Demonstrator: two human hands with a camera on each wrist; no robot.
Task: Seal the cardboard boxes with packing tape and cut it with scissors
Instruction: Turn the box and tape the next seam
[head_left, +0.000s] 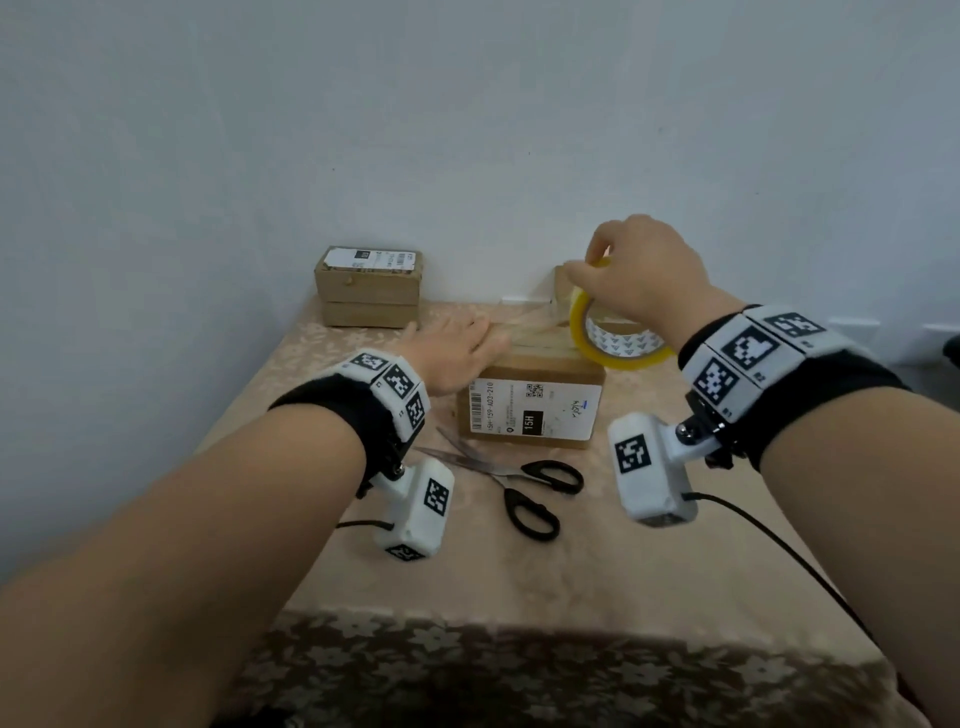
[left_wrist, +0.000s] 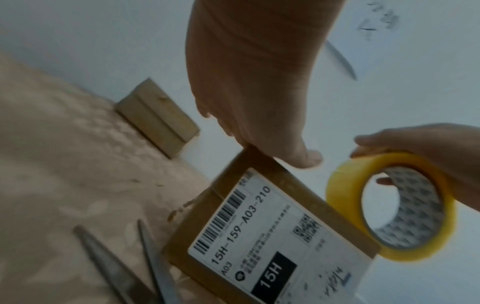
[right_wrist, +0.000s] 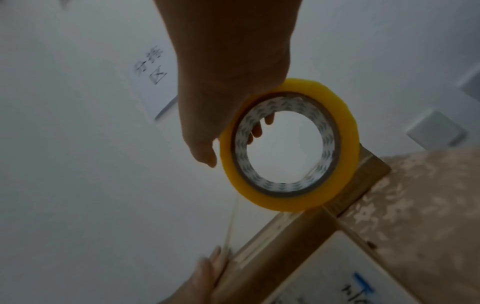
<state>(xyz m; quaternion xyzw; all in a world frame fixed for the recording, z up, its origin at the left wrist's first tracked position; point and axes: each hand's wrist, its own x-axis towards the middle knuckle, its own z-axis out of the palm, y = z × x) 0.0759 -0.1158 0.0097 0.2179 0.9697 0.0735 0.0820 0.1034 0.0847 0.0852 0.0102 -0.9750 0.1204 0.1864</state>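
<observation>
Yellow packing-tape roll (head_left: 618, 332) being held over the brown cardboard box (head_left: 530, 402)
Right hand (head_left: 644, 275) is clamping it; left hand (head_left: 457, 353), fingers flat, is pressing the box at 9 o'clock.

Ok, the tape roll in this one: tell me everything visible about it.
The tape roll is a ring of translucent yellow packing tape wound on a white core printed with small grey marks. The right hand grips it from above, fingertips inside the core, holding it tilted over the right end of the labelled cardboard box. A clear strip runs from it across the box top to where the left hand presses flat. It is uncut.
</observation>
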